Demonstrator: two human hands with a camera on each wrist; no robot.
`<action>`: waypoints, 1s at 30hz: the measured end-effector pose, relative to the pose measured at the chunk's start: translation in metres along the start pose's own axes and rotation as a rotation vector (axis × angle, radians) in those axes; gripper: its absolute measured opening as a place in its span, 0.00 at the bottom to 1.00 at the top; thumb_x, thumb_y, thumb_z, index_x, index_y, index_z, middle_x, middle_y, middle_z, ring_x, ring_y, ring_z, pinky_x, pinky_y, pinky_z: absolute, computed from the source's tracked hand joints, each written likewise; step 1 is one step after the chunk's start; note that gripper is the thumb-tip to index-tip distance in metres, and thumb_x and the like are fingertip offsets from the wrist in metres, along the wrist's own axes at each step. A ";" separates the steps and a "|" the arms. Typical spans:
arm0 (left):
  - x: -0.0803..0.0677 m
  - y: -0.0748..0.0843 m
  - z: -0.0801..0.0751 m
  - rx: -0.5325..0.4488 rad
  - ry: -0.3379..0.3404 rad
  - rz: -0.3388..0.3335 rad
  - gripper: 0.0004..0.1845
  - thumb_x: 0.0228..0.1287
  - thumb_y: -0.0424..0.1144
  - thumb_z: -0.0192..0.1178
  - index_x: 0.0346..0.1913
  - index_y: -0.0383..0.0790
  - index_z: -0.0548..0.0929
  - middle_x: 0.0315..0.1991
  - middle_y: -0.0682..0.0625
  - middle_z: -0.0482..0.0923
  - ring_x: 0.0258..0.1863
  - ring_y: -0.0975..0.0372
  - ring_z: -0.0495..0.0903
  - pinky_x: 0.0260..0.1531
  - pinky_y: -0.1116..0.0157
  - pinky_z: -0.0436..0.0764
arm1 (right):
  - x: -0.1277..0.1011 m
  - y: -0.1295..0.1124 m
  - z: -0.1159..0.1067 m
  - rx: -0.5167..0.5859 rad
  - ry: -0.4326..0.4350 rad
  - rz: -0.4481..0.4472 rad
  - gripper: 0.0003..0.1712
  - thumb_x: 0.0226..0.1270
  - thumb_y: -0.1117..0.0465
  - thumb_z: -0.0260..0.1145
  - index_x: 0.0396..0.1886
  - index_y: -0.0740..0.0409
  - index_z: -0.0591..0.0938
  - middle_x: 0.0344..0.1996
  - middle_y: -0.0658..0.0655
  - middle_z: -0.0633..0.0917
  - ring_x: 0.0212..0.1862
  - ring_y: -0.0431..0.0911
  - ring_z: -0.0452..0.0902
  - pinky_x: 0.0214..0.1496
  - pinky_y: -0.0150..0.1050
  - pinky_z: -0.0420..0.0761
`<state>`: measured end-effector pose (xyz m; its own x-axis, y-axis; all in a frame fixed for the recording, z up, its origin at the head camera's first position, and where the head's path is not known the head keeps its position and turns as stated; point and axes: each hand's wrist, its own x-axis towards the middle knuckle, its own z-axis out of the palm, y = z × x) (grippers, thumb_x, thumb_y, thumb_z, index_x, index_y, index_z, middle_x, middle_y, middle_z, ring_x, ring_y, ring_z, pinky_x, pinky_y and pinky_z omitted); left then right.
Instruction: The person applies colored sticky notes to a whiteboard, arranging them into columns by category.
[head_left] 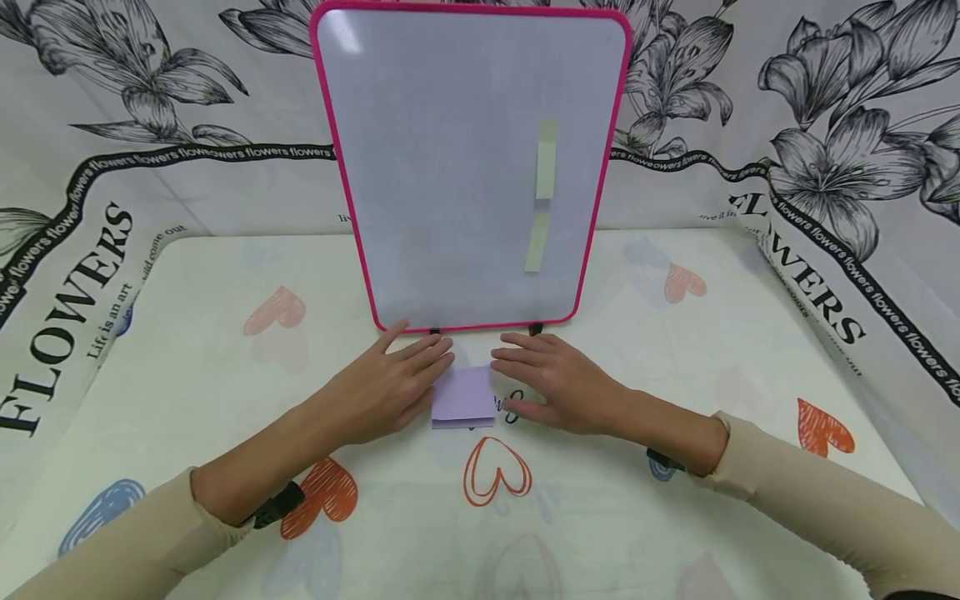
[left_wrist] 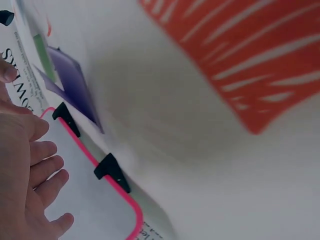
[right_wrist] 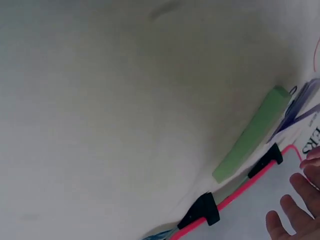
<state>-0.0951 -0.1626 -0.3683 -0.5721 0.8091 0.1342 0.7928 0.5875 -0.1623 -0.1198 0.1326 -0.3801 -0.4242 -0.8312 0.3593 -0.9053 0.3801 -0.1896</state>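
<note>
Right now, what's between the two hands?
Head view: the purple folded paper lies on the tablecloth between the left hand and right hand, both flat beside it.

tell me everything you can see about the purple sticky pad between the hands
The pad is a small pale-purple square stack of paper lying flat on the heart-print tablecloth, just in front of the pink-framed whiteboard. Its near edge shows the layered sheets as a thin darker band. The left hand has straight fingers touching its left edge; the right hand lies flat just beside its right edge. It partly covers dark print on the cloth.
</note>
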 end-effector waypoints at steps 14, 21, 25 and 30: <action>-0.035 -0.002 0.014 -0.052 0.027 0.048 0.26 0.63 0.41 0.64 0.63 0.34 0.79 0.62 0.43 0.78 0.62 0.54 0.77 0.63 0.45 0.69 | 0.004 -0.014 0.011 0.064 -0.151 0.070 0.17 0.64 0.51 0.71 0.49 0.54 0.86 0.50 0.50 0.86 0.65 0.50 0.74 0.64 0.48 0.72; -0.043 -0.002 0.018 -0.086 0.032 0.075 0.25 0.63 0.40 0.64 0.61 0.33 0.80 0.59 0.43 0.80 0.60 0.54 0.79 0.59 0.47 0.73 | 0.007 -0.017 0.013 0.042 -0.143 0.048 0.15 0.63 0.53 0.71 0.46 0.55 0.86 0.47 0.49 0.87 0.63 0.49 0.76 0.61 0.46 0.74; -0.044 0.000 0.019 -0.122 0.033 0.094 0.25 0.63 0.40 0.64 0.62 0.34 0.80 0.59 0.43 0.80 0.60 0.54 0.79 0.58 0.48 0.74 | 0.008 -0.017 0.014 0.025 -0.145 0.041 0.14 0.64 0.52 0.71 0.45 0.54 0.87 0.46 0.48 0.87 0.61 0.48 0.76 0.61 0.45 0.75; -0.045 0.001 0.021 -0.152 0.028 0.105 0.24 0.65 0.40 0.63 0.63 0.35 0.79 0.61 0.44 0.80 0.61 0.54 0.79 0.59 0.49 0.74 | 0.008 -0.016 0.015 0.044 -0.146 0.050 0.13 0.64 0.53 0.71 0.44 0.55 0.88 0.45 0.49 0.88 0.60 0.48 0.77 0.60 0.44 0.76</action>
<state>-0.0732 -0.1977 -0.3950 -0.4801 0.8641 0.1514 0.8718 0.4892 -0.0275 -0.1080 0.1137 -0.3883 -0.4585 -0.8629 0.2126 -0.8799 0.4073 -0.2447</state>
